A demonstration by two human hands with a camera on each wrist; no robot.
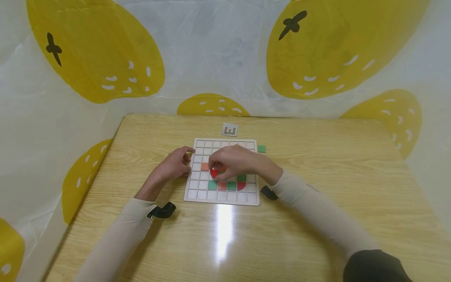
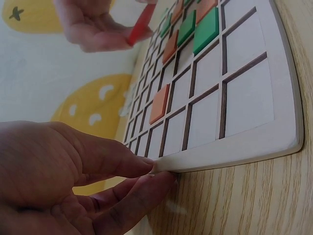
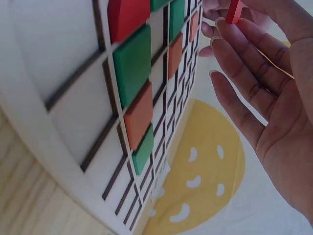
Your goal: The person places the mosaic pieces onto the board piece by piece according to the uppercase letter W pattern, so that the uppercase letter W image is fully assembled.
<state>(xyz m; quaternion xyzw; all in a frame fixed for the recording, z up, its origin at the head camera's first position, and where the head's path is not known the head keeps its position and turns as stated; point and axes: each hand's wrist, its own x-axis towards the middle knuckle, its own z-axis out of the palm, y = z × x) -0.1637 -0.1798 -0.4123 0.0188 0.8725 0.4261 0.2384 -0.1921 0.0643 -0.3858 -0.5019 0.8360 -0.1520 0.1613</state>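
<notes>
On the table lies a pale square grid board (image 1: pixel 193 197) with orange, green and red tiles in some cells. My right hand (image 1: pixel 235 160) is over the board's middle and pinches a red tile (image 1: pixel 214 174) with a rounded side; it is held tilted, clear of the cells in the left wrist view. At the left edge, my left hand (image 1: pixel 173 163) grips the board's rim, thumb and fingertips touching it (image 2: pixel 215 161). Set in the grid are an orange tile (image 1: pixel 205 167), a green tile (image 1: pixel 212 185) and a red rounded tile (image 1: pixel 241 186). The right hand hides several cells.
A loose green tile (image 1: pixel 261 149) lies just off the board's right edge. Behind the board is a small pattern card (image 1: pixel 230 129) showing a grid. A patterned sheet (image 1: pixel 215 51) hangs behind the wooden table (image 1: pixel 334 168). Black straps (image 1: pixel 163 210) sit at the wrists.
</notes>
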